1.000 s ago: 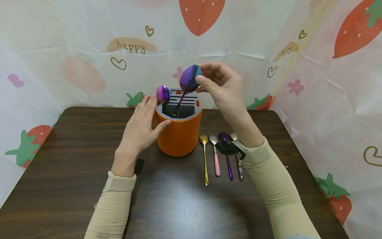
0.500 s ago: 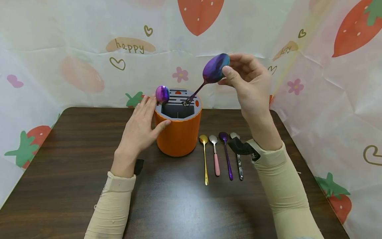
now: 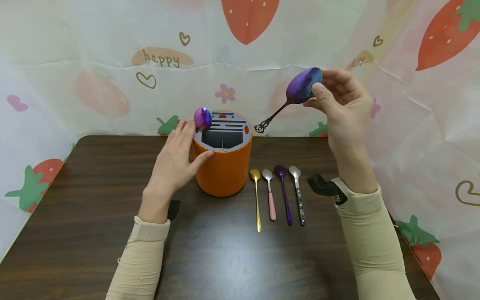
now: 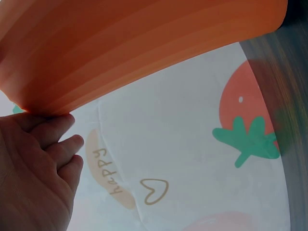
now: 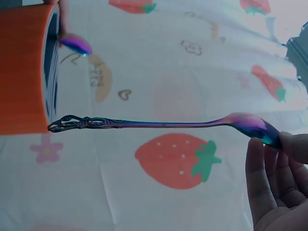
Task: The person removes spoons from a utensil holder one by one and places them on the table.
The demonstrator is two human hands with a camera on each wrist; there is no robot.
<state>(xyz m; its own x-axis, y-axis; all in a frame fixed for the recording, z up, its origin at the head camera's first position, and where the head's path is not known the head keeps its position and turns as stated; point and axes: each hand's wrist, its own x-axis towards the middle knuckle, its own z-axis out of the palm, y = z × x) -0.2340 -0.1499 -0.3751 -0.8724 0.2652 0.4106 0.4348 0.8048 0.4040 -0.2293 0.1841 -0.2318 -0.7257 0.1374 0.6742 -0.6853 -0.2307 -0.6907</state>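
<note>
My right hand [image 3: 346, 102] pinches a purple-blue iridescent spoon [image 3: 301, 86] by its bowl, up in the air right of the orange holder [image 3: 225, 173]. Its ornate openwork handle end points down and left. The right wrist view shows the whole spoon [image 5: 168, 124] from the side, thumb and fingers at the bowl. My left hand [image 3: 173, 160] rests on the holder's left side with fingers spread. In the left wrist view its fingertips touch the orange wall [image 4: 144, 48]. A second iridescent spoon [image 3: 203, 118] stands in the holder's slotted grey top, bowl up, its handle hidden inside.
On the dark wood table [image 3: 225, 258], right of the holder, lie a gold spoon [image 3: 257, 204], a pink-handled spoon [image 3: 271, 204], a purple spoon [image 3: 285, 196] and a spoon with a black patterned handle [image 3: 299, 198]. A strawberry-print sheet [image 3: 112, 41] hangs behind.
My right hand has drawn the spoon up out of the holder's opening and carried it to the right, clear of the top. The left hand stays on the holder.
</note>
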